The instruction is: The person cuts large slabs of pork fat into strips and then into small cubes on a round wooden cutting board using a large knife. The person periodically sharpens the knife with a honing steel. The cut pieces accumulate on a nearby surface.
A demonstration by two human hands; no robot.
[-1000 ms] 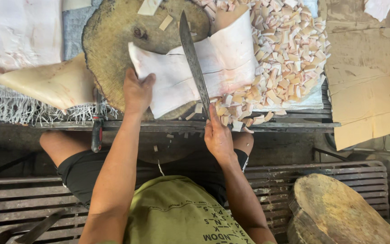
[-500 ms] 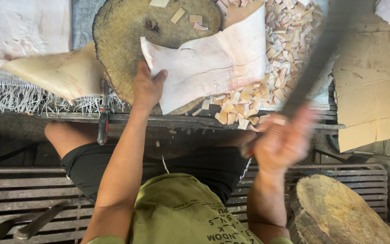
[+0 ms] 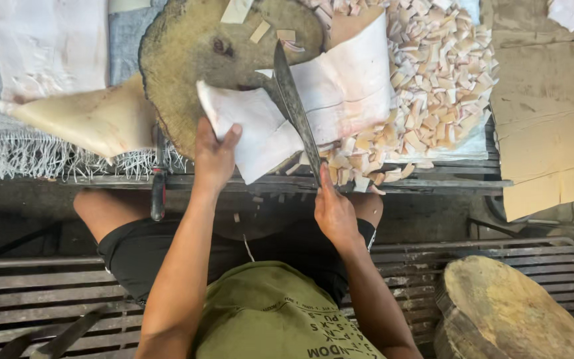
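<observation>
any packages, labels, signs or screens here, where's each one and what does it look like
No screens, signs or labels.
Flattened cardboard: right of the cut pieces, tan, creased, angular sheets.
Printed shirt: bottom centre, olive green with dark lettering.
</observation>
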